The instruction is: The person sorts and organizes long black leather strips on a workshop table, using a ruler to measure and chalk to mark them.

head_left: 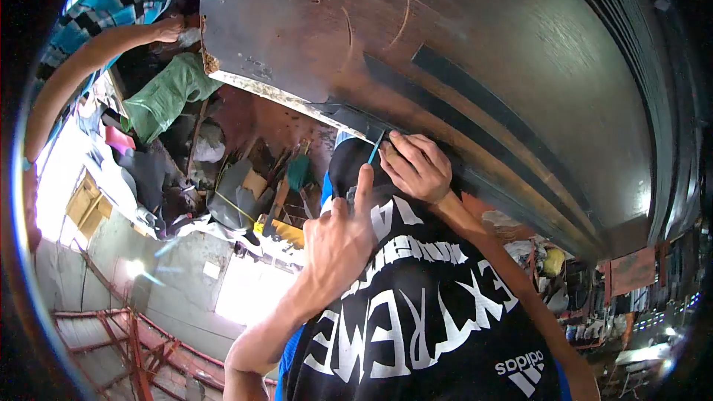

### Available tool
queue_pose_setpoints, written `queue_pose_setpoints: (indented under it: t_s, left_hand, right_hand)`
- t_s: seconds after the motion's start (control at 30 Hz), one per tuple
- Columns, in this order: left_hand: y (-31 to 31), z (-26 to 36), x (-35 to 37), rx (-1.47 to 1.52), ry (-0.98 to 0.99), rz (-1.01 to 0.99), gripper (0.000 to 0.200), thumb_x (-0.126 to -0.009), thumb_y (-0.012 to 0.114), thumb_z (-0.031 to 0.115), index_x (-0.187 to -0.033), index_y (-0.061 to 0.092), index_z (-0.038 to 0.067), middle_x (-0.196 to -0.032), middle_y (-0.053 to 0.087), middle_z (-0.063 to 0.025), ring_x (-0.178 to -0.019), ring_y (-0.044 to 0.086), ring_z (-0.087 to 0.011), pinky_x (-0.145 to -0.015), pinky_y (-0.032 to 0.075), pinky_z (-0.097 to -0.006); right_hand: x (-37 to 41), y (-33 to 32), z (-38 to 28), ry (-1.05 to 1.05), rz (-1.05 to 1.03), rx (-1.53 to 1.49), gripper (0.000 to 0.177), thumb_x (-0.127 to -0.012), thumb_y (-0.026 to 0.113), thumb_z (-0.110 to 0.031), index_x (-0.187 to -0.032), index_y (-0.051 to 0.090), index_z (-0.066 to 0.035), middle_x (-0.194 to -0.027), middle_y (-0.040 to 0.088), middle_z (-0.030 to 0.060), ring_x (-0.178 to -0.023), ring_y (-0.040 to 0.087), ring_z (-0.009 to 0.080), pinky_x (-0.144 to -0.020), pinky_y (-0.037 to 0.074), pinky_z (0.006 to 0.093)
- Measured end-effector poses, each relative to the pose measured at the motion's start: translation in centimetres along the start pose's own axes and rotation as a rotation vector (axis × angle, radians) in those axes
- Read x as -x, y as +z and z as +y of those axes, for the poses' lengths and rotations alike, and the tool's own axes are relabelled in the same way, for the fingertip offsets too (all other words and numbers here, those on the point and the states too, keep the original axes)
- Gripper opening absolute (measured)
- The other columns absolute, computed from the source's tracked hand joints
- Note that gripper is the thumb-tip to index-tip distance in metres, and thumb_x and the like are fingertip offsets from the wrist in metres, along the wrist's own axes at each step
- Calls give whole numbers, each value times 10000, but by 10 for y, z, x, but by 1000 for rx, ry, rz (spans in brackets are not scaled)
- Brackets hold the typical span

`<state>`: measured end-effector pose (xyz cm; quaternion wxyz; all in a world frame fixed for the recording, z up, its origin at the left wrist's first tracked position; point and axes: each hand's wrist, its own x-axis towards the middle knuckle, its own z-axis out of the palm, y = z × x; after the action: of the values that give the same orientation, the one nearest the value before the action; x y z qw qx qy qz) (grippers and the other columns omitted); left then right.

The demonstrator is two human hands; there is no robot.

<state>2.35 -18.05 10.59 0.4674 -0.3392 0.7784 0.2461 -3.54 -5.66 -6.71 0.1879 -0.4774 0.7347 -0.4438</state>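
My left hand (338, 241) is closed, with the index finger stretched along a slim blue blade-like tool (376, 148). The tool's tip meets the edge of a dark strip (349, 115) along the near rim of a large dark board (475, 37). Pressing on that strip close to the tip, my right hand (420, 167) has its fingers bent and pinched together at the edge. Two more dark strips (475, 115) lie lengthwise on the board. Most of the tool's handle is hidden inside my left hand.
Another person's arm (89, 59) reaches to the board's far left corner. A green sack (174, 96) and piled clutter (252, 186) sit below the board's left side. Long dark strips (624, 37) run along the right. More goods (572, 289) stand at lower right.
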Motion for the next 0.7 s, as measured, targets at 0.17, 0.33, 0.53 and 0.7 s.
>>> queue_pose_setpoints:
  t_s: [0.17, 0.33, 0.53, 0.7]
  left_hand:
    - [-10, 4, -2, 66, -3, -80, 772, -798, 628, 86, -1506, 332, 10, -831, 628, -252, -631, 660, -360, -493, 515, -471]
    - [-9, 5, -10, 39, 17, -60, 757, -811, 616, 85, -1506, 327, -5, -816, 611, -217, -634, 660, -334, -478, 520, -457]
    - [6, 1, -18, 31, 82, -28, 763, -834, 595, 108, -1522, 291, -18, -804, 593, -196, -609, 655, -314, -468, 527, -442]
    - [52, -21, -17, 30, 128, 249, 791, -768, 641, 27, -1516, 390, 83, -719, 545, -97, -512, 591, -261, -436, 480, -385]
  right_hand:
    - [-1, 0, -1, 28, 11, -22, 189, -791, 772, -95, -970, 744, -41, -1075, 694, 93, -914, 657, 210, -798, 580, 324]
    - [-5, -1, -1, 29, 0, -9, 184, -796, 776, -101, -968, 745, -43, -1060, 698, 83, -903, 661, 205, -785, 584, 318]
    - [-4, -4, -2, 37, -1, -5, 189, -796, 778, -107, -973, 751, -47, -1063, 695, 83, -918, 658, 206, -789, 588, 323]
    - [-1, 0, -1, 11, 13, 10, 226, -780, 791, -100, -994, 748, -42, -1080, 691, 80, -915, 645, 217, -785, 585, 334]
